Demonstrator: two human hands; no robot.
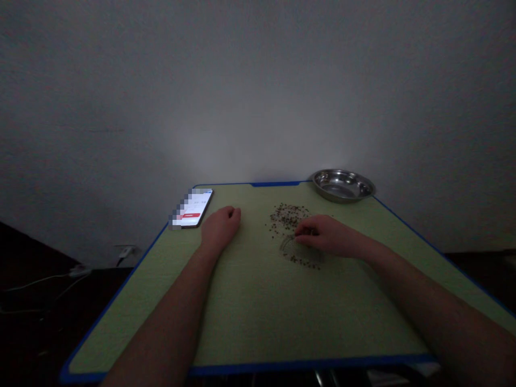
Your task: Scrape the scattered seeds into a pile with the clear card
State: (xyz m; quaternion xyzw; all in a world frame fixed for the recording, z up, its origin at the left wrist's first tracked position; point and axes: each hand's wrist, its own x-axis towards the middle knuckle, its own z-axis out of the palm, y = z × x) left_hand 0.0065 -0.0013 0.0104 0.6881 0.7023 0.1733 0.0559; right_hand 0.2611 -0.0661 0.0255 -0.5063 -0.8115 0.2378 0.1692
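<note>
Two groups of dark bits lie on the counter [242,312], a broad scatter [288,216] beyond your right hand [332,235] and a small row [304,263] nearer you; with most bits in the scatter, their separation looks partial. Your right fingers [309,239] are bunched close, but you cannot tell whether they meet or pinch anything. Your left hand [220,228] is curled closed beside the phone [196,208], and the bowl [342,192] sits far right.

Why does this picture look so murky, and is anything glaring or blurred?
In the head view: dim light, with coloured grain on the wall; the phone glows brightest, its left side hidden by coarse squares; glints on the metal bowl; soft shadow beside the right forearm; the dark bits too small to identify.
</note>
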